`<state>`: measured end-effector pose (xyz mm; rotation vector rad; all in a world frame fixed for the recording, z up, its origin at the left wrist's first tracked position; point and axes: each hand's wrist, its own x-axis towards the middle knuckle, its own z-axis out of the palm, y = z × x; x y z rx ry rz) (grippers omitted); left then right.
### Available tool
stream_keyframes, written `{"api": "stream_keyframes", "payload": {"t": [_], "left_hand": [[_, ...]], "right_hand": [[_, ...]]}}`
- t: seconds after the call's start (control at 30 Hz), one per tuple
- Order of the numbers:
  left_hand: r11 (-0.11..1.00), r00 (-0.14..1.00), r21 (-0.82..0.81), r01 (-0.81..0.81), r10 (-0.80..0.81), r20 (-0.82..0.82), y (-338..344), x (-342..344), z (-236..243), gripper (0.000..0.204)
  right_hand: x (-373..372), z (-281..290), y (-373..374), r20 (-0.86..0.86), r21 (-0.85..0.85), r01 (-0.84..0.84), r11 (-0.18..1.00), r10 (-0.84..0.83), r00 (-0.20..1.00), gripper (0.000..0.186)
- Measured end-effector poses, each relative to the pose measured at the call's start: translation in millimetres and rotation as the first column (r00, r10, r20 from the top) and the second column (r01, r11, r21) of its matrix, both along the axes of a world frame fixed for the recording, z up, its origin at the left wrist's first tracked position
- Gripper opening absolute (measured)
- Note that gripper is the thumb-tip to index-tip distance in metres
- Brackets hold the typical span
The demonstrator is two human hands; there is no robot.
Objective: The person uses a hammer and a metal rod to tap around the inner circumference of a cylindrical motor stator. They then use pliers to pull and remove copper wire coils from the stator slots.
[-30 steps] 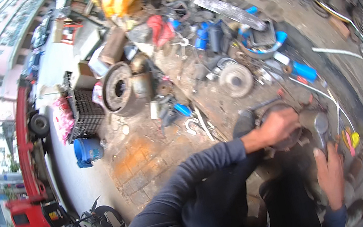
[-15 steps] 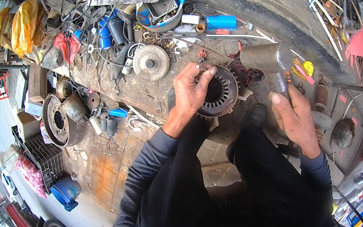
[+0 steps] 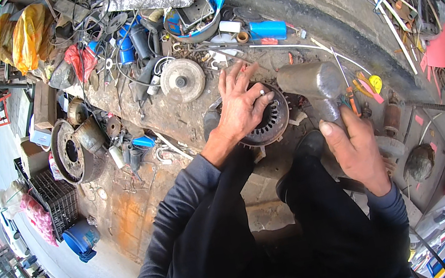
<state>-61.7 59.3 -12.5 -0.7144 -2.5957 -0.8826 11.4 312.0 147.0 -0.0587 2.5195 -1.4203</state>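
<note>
A round slotted metal ring, like a motor stator [image 3: 285, 117], rests on the ground between my feet. Over its far left side is my left hand [image 3: 240, 106], thumb and forefinger pinched on a thin metal rod [image 3: 262, 92] with only its pale top end showing; the other fingers stretch out. The rod's lower end is hidden. My right hand [image 3: 357, 154] is wrapped round the handle of a heavy hammer [image 3: 307, 81]. The hammer's thick cylindrical metal head hangs just right of the ring, apart from my left hand.
A round metal disc [image 3: 182, 80] lies beyond my left hand. Pliers with orange handles [image 3: 353, 101] and a yellow tape roll [image 3: 375, 83] lie right of the hammer. Scrap, a basin [image 3: 198, 35] and a blue cylinder [image 3: 267, 30] fill the far side. A rusty wheel rim [image 3: 67, 151] stands left.
The hammer and my right hand have shifted left and slightly down, closer to the ring. My left hand has tilted, its outer fingers spreading out while the pinch on the rod stays.
</note>
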Motion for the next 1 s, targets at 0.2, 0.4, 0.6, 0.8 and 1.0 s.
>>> {"api": "stream_keyframes", "payload": {"t": [0.2, 0.4, 0.6, 0.8, 1.0], "left_hand": [[0.988, 0.976, 0.080, 0.129, -0.141, 0.165, -7, -2, -17, 0.028], [0.980, 0.959, 0.000, 0.197, -0.193, 0.206, -10, 2, -10, 0.039], [0.987, 0.978, 0.031, 0.156, -0.159, 0.134, 0, 5, 2, 0.024], [0.963, 0.964, 0.222, 0.152, -0.194, 0.180, -8, 1, 13, 0.020], [0.908, 0.943, 0.416, -0.044, -0.099, 0.316, -6, 4, 23, 0.015]], "right_hand": [[1, 33, -5, -0.250, 0.122, -0.180, 0.976, 0.206, 0.946, 0.031], [-12, 31, -27, -0.041, 0.392, -0.291, 0.873, 0.332, 0.942, 0.032], [-5, 21, -13, -0.075, 0.237, -0.131, 0.963, 0.153, 0.985, 0.028], [3, 14, -4, -0.111, -0.026, -0.005, 1.000, 0.002, 0.994, 0.028], [4, 6, 2, -0.015, -0.080, 0.060, 0.995, -0.061, 0.998, 0.031]]}}
